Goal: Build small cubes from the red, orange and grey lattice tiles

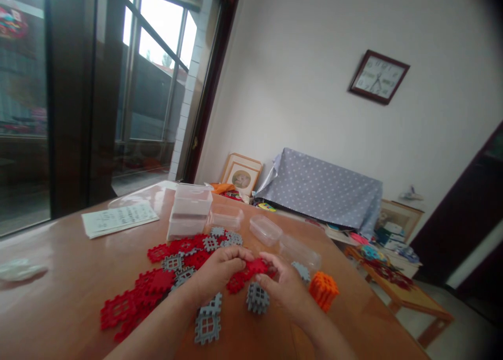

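The brown table (58, 313) has its right edge running diagonally from the far side to the near right. A strip of table top shows between that edge and the orange stack (324, 292), giving the right hand (286, 281) room on its outer side. Room is tighter on the left: a spread of red and grey pieces (157, 282) reaches from the near left to the far middle, with the left forearm crossing in front of it. Beyond the hands, clear containers (265, 230) and white boxes (189, 213) bound the far side; papers (120, 219) lie far left.

Both forearms enter from the near side and converge at mid-table. The left hand (220, 270) shows its back, thumb and forefinger nearly closed on the left part of the red pieces (254, 269). The right hand is curved, thumb nearer and fingers farther, gripping the right part with a small opening. The red pieces are between the two hands, above or just beyond the grey stack (258, 298); I cannot tell whether they touch it. More grey pieces (207, 327) lie nearer, right of the left forearm.
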